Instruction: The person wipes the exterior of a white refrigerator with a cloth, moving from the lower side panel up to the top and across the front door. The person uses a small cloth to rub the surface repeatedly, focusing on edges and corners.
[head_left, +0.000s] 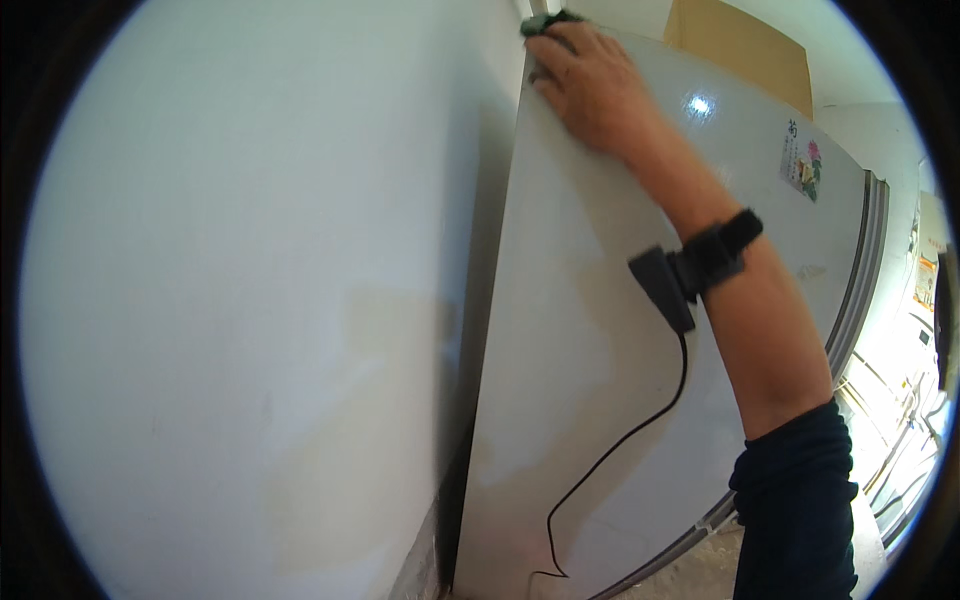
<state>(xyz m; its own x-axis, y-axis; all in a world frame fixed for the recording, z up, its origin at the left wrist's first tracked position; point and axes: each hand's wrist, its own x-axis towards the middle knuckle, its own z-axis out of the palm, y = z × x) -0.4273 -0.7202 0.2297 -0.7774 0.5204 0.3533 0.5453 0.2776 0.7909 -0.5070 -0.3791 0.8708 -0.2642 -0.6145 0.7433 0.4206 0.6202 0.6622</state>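
Observation:
At the top of the head view my right hand presses a dark green cloth against the upper back corner of a refrigerator's pale side panel. Its fingers are bent over the cloth, which is partly hidden beneath them. A black strap with a wedge-shaped device sits around the forearm. From that device a thin black cable hangs down in front of the panel. My left hand is out of view.
A white wall fills the left side, with a narrow dark gap between it and the refrigerator. On top stands a cardboard box. A flower sticker is on the panel near the grey door edge. Bright clutter lies at far right.

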